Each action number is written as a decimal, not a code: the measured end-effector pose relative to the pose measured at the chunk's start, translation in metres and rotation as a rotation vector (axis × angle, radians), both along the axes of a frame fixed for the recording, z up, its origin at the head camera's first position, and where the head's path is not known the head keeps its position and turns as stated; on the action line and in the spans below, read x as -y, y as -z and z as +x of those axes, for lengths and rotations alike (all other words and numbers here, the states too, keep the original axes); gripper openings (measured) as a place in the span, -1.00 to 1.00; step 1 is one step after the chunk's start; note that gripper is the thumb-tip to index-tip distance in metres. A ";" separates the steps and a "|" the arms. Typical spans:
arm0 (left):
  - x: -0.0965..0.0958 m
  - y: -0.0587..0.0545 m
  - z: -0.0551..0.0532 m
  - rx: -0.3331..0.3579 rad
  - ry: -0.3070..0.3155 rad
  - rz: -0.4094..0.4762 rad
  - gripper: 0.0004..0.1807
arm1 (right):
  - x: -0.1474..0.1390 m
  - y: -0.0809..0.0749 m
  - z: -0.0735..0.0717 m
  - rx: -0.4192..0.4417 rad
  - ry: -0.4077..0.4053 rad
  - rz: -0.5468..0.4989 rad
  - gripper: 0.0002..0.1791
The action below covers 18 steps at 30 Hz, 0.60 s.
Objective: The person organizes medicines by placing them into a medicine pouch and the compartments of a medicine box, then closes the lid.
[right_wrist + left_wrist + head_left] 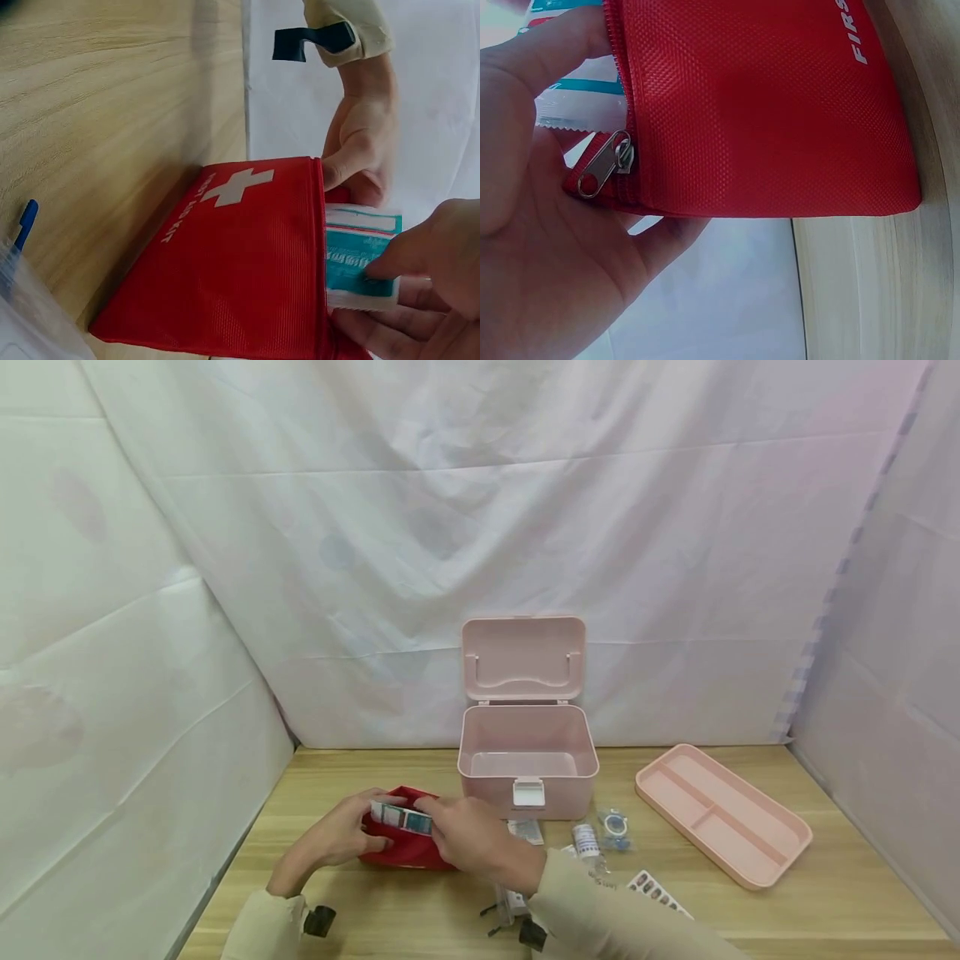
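A red zippered first aid pouch [255, 262] with a white cross stands on the wooden table, its mouth unzipped. My left hand [341, 831] grips the pouch at one end of the mouth, with the metal zipper pull [604, 165] beside its palm in the left wrist view. At the mouth, a flat teal-and-white packet [360, 259] sticks partly out. My right hand [472, 839] pinches this packet, thumb on its printed face and fingers behind. The packet's lower part is hidden inside the pouch.
Behind the right hand stands a pink box [487, 792] with its lid [523, 658] raised. A pink divided tray [742, 843] lies to the right. Between them are a small white bottle [584, 838], a bagged ring-shaped item [616, 825] and a blister pack [656, 891].
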<state>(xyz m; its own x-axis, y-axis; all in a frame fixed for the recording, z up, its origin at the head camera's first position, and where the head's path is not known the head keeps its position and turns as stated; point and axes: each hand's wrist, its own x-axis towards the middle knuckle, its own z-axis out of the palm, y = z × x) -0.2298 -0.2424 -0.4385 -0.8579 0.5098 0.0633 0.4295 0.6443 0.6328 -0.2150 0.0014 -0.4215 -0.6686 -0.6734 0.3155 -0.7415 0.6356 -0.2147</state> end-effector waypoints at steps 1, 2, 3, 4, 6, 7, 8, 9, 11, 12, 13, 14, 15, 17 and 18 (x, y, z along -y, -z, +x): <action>0.000 0.000 0.000 -0.002 0.000 -0.005 -0.39 | 0.001 0.001 0.000 -0.007 0.003 0.030 -0.71; 0.000 0.000 0.000 -0.004 -0.001 -0.010 -0.39 | 0.003 0.001 0.001 -0.016 0.003 0.055 -0.69; 0.001 0.000 0.000 -0.005 -0.002 -0.016 -0.39 | 0.004 0.001 0.001 -0.024 0.004 0.080 -0.69; 0.001 0.000 0.000 -0.008 -0.002 -0.023 -0.39 | 0.005 0.001 0.002 -0.028 0.005 0.097 -0.70; 0.001 0.000 0.000 -0.007 -0.003 -0.030 -0.39 | 0.007 0.000 0.002 -0.039 0.012 0.129 -0.72; 0.001 0.000 0.000 -0.007 -0.003 -0.030 -0.39 | 0.008 0.000 0.003 -0.049 0.015 0.141 -0.72; 0.001 0.000 0.000 -0.004 -0.003 -0.028 -0.39 | 0.009 0.000 0.003 -0.060 0.019 0.152 -0.71; 0.001 0.000 0.000 0.000 -0.002 -0.025 -0.39 | 0.009 0.000 0.004 -0.070 0.026 0.165 -0.70; 0.002 0.000 0.000 0.004 -0.001 -0.020 -0.39 | 0.010 0.000 0.004 -0.092 0.040 0.184 -0.68; 0.002 0.000 0.000 0.005 -0.001 -0.017 -0.39 | 0.010 0.000 0.004 -0.106 0.043 0.190 -0.66; 0.002 0.001 -0.001 0.007 -0.001 -0.015 -0.39 | 0.010 0.001 0.004 -0.122 0.048 0.201 -0.66; 0.002 0.001 -0.001 0.009 -0.001 -0.014 -0.39 | 0.011 0.001 0.005 -0.135 0.054 0.211 -0.65; 0.002 0.001 -0.001 0.008 -0.001 -0.015 -0.39 | 0.011 0.001 0.005 -0.153 0.059 0.222 -0.66; 0.002 0.001 -0.001 0.004 0.002 -0.023 -0.39 | 0.012 0.001 0.007 -0.187 0.071 0.236 -0.70; 0.002 0.000 -0.001 0.001 0.004 -0.025 -0.39 | 0.012 0.001 0.007 -0.204 0.080 0.243 -0.71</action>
<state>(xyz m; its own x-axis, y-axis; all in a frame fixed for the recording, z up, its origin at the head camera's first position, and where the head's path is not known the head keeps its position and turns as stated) -0.2304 -0.2447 -0.4389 -0.8561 0.5145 0.0496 0.4313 0.6583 0.6170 -0.2076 -0.0107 -0.4222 -0.6619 -0.6935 0.2847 -0.6995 0.7079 0.0980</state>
